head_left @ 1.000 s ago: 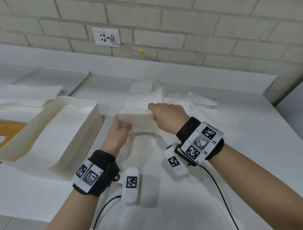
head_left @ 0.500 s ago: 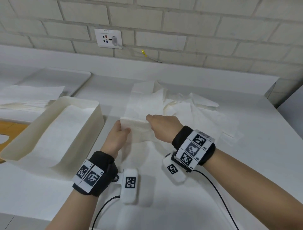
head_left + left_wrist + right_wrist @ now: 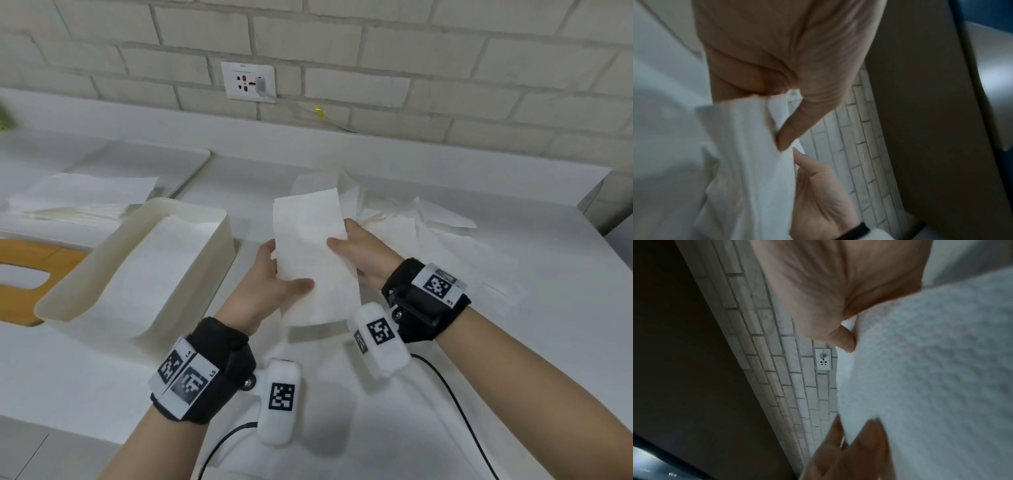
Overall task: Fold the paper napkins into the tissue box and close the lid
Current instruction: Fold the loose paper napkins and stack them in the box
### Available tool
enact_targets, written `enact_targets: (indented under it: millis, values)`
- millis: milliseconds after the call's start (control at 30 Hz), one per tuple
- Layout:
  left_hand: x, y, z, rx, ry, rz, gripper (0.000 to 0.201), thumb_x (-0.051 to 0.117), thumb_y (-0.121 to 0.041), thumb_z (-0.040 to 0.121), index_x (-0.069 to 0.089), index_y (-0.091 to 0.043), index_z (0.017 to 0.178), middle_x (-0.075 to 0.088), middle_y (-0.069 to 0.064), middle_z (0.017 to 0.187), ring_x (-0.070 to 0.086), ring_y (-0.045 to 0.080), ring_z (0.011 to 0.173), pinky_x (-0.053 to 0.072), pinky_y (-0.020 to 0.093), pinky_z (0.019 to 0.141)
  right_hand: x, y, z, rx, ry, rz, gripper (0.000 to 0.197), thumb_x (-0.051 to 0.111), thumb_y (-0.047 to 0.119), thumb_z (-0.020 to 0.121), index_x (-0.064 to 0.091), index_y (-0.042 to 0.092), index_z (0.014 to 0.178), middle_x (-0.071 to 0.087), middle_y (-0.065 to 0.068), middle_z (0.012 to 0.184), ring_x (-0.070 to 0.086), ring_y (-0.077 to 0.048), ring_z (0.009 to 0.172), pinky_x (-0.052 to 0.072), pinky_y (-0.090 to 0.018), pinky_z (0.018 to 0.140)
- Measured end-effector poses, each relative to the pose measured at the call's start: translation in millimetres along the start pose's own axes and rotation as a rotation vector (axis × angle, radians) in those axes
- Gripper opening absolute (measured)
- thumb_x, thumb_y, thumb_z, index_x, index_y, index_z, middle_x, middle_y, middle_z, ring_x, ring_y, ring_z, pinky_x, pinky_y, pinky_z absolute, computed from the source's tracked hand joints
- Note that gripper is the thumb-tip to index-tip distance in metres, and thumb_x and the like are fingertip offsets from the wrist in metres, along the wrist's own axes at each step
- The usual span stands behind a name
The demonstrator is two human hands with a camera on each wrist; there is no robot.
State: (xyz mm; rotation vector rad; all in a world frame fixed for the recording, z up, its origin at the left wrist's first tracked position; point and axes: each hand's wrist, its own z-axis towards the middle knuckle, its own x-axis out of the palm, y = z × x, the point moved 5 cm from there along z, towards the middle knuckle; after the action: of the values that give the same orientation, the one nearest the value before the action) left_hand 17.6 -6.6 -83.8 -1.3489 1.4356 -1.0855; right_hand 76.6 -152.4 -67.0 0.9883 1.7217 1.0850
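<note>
Progress: partial, judged from layout. Left to right in head view:

Far left edge: wooden lid point(image 3: 20, 270) with oval slot, flat on table point(image 3: 513, 359), off the box. Not yet closed.

Upper left: flat stack of napkins point(image 3: 85, 198) by a white tray point(image 3: 144, 161). Role unclear.

Left of centre: tissue box point(image 3: 219, 236), cream, open-topped, long axis running from lower left toward upper centre. Inside, a white sheet point(image 3: 161, 270) lying flat, its near end draped out over the low front rim onto the table. At least one napkin loaded; count underneath not visible.

Centre: left hand point(image 3: 263, 284), fingers behind and thumb across the front, pinching the lower left edge of the held napkin point(image 3: 311, 253). Napkin clear of the table, just right of the box, held roughly upright as a long narrow strip, folded lengthwise, white, faintly embossed, soft, lower edge slightly wavy. Left wrist view: layered fold edges point(image 3: 748, 146) visible.

Right of centre: right hand point(image 3: 363, 253), thumb on front and fingers curled behind, gripping the right edge higher up. Right wrist view: thumb point(image 3: 844, 340) pressed on textured paper point(image 3: 931, 369).

Right: loose pile of unfolded napkins point(image 3: 428, 240), crumpled and overlapping, behind and beside the right hand. Several left to fold.

Remaining, as estimated: place this strip in box, fold the pile, tuck draped sheet, fit lid.
</note>
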Motion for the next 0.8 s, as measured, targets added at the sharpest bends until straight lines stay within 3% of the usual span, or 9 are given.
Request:
enact_targets:
  millis: [167, 267, 333, 400, 467, 533, 633, 700, 800]
  values:
    - [-16.0, -25.8, -25.6, 0.149, 0.089, 0.273, 0.084, 0.071, -0.009, 0.072, 0.029, -0.031, 0.142, 0.062, -0.003, 0.115, 0.063, 0.013, 0.103, 0.054, 0.034, 0.087, 1.1, 26.8, 16.9, -0.164, -0.107, -0.003, 0.038, 0.05, 0.002, 0.09, 0.034, 0.016, 0.122, 0.057, -0.008, 0.114, 0.058, -0.02, 0.098, 0.049, -0.031, 0.086]
    - [-38.2, -42.9, -44.5, 0.232, 0.011, 0.355, 0.078, 0.071, -0.012, 0.073, 0.032, -0.058, 0.122, 0.061, -0.004, 0.107, 0.064, 0.009, 0.088, 0.055, 0.024, 0.074, 8.4, 55.0, 25.0, -0.38, -0.154, -0.175, 0.043, 0.046, -0.003, 0.088, 0.033, 0.02, 0.121, 0.052, -0.009, 0.108, 0.052, -0.015, 0.085, 0.043, -0.021, 0.077]
    - [-61.0, -48.4, -53.9, 0.202, -0.057, 0.333, 0.073, 0.07, -0.011, 0.076, 0.034, -0.063, 0.113, 0.064, -0.001, 0.104, 0.066, 0.013, 0.082, 0.054, 0.022, 0.067, 19.1, 75.6, 26.4, -0.507, -0.155, -0.307, 0.044, 0.044, -0.006, 0.086, 0.036, 0.017, 0.122, 0.048, -0.003, 0.108, 0.047, -0.002, 0.08, 0.037, -0.008, 0.068]
    - [-87.0, -55.1, -61.7, 0.196, -0.159, 0.323, 0.052, 0.07, -0.012, 0.076, 0.054, -0.051, 0.106, 0.066, 0.004, 0.104, 0.066, 0.02, 0.079, 0.055, 0.026, 0.068, 32.5, 94.3, 28.9, -0.617, -0.147, -0.403, 0.035, 0.042, -0.01, 0.085, 0.046, 0.011, 0.113, 0.05, -0.001, 0.106, 0.043, 0.005, 0.076, 0.033, -0.002, 0.065]
    - [-112.8, -62.4, -69.0, 0.213, -0.296, 0.358, 0.03, 0.065, -0.006, 0.085, 0.066, -0.034, 0.095, 0.067, -0.002, 0.099, 0.063, 0.014, 0.077, 0.049, 0.012, 0.064, 47.3, 109.2, 34.3, -0.692, -0.161, -0.445, 0.026, 0.043, -0.01, 0.085, 0.058, 0.004, 0.101, 0.056, -0.005, 0.1, 0.045, -0.002, 0.073, 0.031, 0.0, 0.067]
    - [-137.0, -66.9, -75.0, 0.209, -0.451, 0.416, 0.024, 0.062, -0.006, 0.087, 0.068, -0.028, 0.091, 0.065, -0.006, 0.091, 0.059, 0.005, 0.077, 0.042, 0.004, 0.057, 64.5, 120.3, 41.3, -0.738, -0.164, -0.45, 0.028, 0.043, -0.011, 0.086, 0.066, 0.001, 0.095, 0.061, -0.009, 0.098, 0.048, -0.008, 0.076, 0.032, 0.0, 0.068]
    - [-161.9, -64.1, -77.0, 0.128, -0.579, 0.53, 0.026, 0.062, -0.005, 0.086, 0.064, -0.027, 0.1, 0.061, -0.003, 0.087, 0.052, 0.004, 0.072, 0.038, 0.013, 0.058, 95.2, 126.8, 55.3, -0.725, -0.102, -0.508, 0.034, 0.041, -0.013, 0.087, 0.068, 0.0, 0.102, 0.063, -0.013, 0.109, 0.056, -0.018, 0.095, 0.032, 0.0, 0.076]
    - [-172.3, -53.1, -71.1, 0.019, -0.591, 0.638, 0.033, 0.064, -0.002, 0.084, 0.062, -0.025, 0.108, 0.057, -0.004, 0.089, 0.047, 0.006, 0.069, 0.033, 0.01, 0.056, 117.6, 120.5, 69.4, -0.644, -0.025, -0.649, 0.038, 0.039, -0.013, 0.087, 0.065, 0.003, 0.11, 0.06, -0.013, 0.117, 0.056, -0.023, 0.106, 0.036, -0.01, 0.086]
    - [-179.5, -35.1, -62.0, -0.146, -0.54, 0.769, 0.04, 0.065, 0.0, 0.082, 0.062, -0.021, 0.116, 0.056, 0.007, 0.114, 0.051, 0.02, 0.081, 0.039, 0.023, 0.061, 142.1, 106.7, 83.4, -0.516, 0.074, -0.84, 0.044, 0.037, -0.012, 0.087, 0.062, 0.007, 0.118, 0.057, -0.012, 0.12, 0.055, -0.028, 0.109, 0.042, -0.03, 0.095]
